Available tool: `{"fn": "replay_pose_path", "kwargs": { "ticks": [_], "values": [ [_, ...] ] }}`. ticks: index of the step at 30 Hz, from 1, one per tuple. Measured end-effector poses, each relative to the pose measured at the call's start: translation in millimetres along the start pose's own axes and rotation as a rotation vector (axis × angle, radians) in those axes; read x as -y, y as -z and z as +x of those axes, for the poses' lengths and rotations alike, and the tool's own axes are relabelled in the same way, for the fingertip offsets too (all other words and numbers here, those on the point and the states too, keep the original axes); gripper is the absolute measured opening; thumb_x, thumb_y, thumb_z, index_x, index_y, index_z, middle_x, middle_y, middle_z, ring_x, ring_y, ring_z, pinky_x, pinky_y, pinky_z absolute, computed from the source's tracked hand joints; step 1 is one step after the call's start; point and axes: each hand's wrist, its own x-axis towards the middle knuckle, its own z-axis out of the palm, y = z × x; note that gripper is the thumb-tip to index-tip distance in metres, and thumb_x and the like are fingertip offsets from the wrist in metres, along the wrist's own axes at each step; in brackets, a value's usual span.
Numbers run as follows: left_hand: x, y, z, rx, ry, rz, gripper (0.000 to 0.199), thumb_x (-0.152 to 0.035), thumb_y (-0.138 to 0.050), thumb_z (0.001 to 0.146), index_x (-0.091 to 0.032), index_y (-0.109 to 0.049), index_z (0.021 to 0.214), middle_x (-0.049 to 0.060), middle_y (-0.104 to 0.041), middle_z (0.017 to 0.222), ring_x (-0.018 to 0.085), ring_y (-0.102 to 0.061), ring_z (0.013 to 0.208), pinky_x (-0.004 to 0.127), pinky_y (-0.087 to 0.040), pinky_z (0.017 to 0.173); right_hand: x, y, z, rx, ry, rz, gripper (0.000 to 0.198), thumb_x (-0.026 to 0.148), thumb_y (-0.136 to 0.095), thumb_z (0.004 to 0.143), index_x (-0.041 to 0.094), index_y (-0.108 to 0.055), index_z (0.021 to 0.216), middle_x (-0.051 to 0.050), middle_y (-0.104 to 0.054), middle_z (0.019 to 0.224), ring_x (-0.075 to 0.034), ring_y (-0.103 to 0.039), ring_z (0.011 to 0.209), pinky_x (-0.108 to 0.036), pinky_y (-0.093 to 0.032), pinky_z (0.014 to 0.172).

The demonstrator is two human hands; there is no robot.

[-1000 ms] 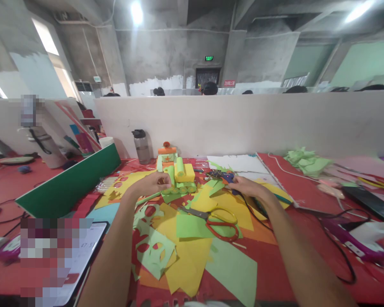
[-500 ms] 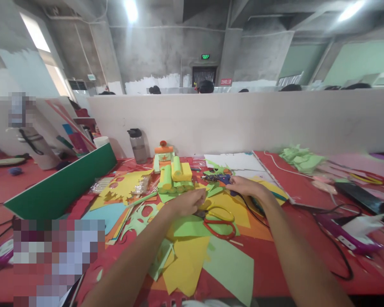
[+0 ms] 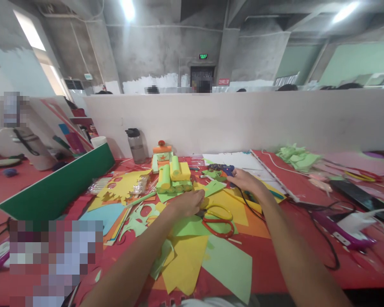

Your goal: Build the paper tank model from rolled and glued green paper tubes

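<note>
My right hand point(image 3: 247, 181) is wrapped round the handle of a blue glue gun point(image 3: 228, 169), whose nozzle points left over green paper scraps. Its dark cord trails down toward me. My left hand point(image 3: 191, 202) has its fingers pinched together just in front of a green and yellow paper model point(image 3: 176, 174) built of rolled tubes. Whatever is between those fingertips is hidden or too small to name. Close to the left hand lies a pair of scissors point(image 3: 220, 233) with red and yellow handles, resting on green paper point(image 3: 186, 226).
Cut yellow paper point(image 3: 186, 260) and pale green paper point(image 3: 232, 262) cover the red table point(image 3: 269, 273). A green board point(image 3: 60, 181) stands at left, with a water bottle point(image 3: 135, 146) behind. At right are a phone point(image 3: 355, 194) and a purple power strip point(image 3: 345, 234). A white partition point(image 3: 230, 121) closes the back.
My right hand has raised the glue gun slightly, away from the left hand, and its nozzle now sits higher. The left hand has hardly moved. The whole view has shifted slightly.
</note>
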Motion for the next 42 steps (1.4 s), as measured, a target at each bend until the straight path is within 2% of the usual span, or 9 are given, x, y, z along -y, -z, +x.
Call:
{"fn": "replay_pose_path", "kwargs": {
  "ticks": [5,8,12,21,24,28,34,39,42],
  "values": [
    [1.4,-3.0,-0.7,-0.028,-0.011,-0.003,0.019,-0.011,-0.044,0.080,-0.023,-0.041,0.095,0.005,-0.061,0.086,0.022,-0.056,0.072,0.030,-0.032,0.059,2.0,3.1,0.1,-0.207,0.015,0.130,0.023,0.043,-0.056,0.086,0.020,-0.053,0.082,-0.006,-0.067,0.078,-0.020,-0.063,0.073,-0.026,-0.039,0.061],
    [1.8,-2.8,-1.1,-0.036,-0.027,-0.027,0.015,-0.013,-0.044,0.084,-0.023,-0.042,0.095,0.005,-0.062,0.087,0.021,-0.057,0.072,0.030,-0.034,0.059,8.7,2.8,-2.8,-0.241,0.076,0.335,0.025,0.045,-0.054,0.086,0.021,-0.051,0.092,-0.005,-0.068,0.085,-0.020,-0.064,0.074,-0.026,-0.044,0.064],
    [-0.3,4.0,-0.4,-0.080,-0.010,-0.073,0.008,-0.020,-0.044,0.090,-0.022,-0.048,0.097,0.006,-0.065,0.092,0.021,-0.059,0.077,0.030,-0.039,0.065,19.2,2.8,-8.8,-0.226,0.139,0.499,0.026,0.047,-0.050,0.088,0.022,-0.048,0.096,0.001,-0.062,0.071,-0.016,-0.058,0.060,-0.024,-0.043,0.058],
    [-1.8,43.7,-9.7,-0.723,0.011,-0.305,0.022,-0.036,-0.044,0.098,-0.019,-0.057,0.094,0.008,-0.062,0.099,0.016,-0.058,0.079,0.028,-0.048,0.072,26.5,10.4,-20.9,-0.064,0.271,0.518,0.034,0.049,-0.055,0.085,0.021,-0.047,0.102,0.005,-0.055,0.061,-0.012,-0.049,0.052,-0.023,-0.038,0.053],
    [3.7,56.1,-19.6,-0.865,0.030,-0.298,0.020,-0.035,-0.046,0.098,-0.019,-0.056,0.091,0.010,-0.061,0.109,0.016,-0.059,0.087,0.029,-0.050,0.079,28.8,14.9,-26.8,0.005,0.260,0.508,0.036,0.050,-0.054,0.085,0.021,-0.046,0.105,0.006,-0.054,0.059,-0.011,-0.044,0.048,-0.022,-0.034,0.049],
    [8.7,65.5,-29.5,-0.782,-0.065,-0.254,0.017,-0.030,-0.048,0.096,-0.019,-0.057,0.089,0.014,-0.057,0.131,0.021,-0.059,0.111,0.030,-0.051,0.084,33.3,21.2,-36.0,0.058,0.254,0.530,0.037,0.049,-0.055,0.084,0.021,-0.048,0.106,0.005,-0.053,0.059,-0.011,-0.046,0.050,-0.021,-0.033,0.048],
    [7.3,61.8,-29.7,-0.586,-0.123,-0.234,0.013,-0.027,-0.050,0.094,-0.019,-0.060,0.090,0.015,-0.048,0.147,0.025,-0.059,0.120,0.035,-0.052,0.088,35.8,22.8,-39.7,0.069,0.254,0.538,0.036,0.049,-0.055,0.084,0.021,-0.048,0.106,0.005,-0.053,0.059,-0.012,-0.049,0.052,-0.021,-0.034,0.049],
    [7.1,54.9,-23.7,-0.618,-0.128,-0.236,0.011,-0.025,-0.050,0.095,-0.020,-0.059,0.091,0.014,-0.065,0.126,0.025,-0.059,0.122,0.036,-0.050,0.093,31.2,18.4,-35.0,0.103,0.272,0.567,0.036,0.048,-0.057,0.084,0.021,-0.049,0.106,0.005,-0.054,0.058,-0.010,-0.045,0.048,-0.021,-0.032,0.047],
    [8.3,52.9,-21.2,-0.622,-0.099,-0.220,0.009,-0.023,-0.050,0.094,-0.021,-0.059,0.091,0.009,-0.071,0.107,0.022,-0.066,0.105,0.033,-0.050,0.087,30.0,17.5,-34.0,0.106,0.292,0.595,0.036,0.048,-0.059,0.084,0.021,-0.049,0.106,0.005,-0.055,0.057,-0.011,-0.046,0.048,-0.021,-0.033,0.048]
  ]
}}
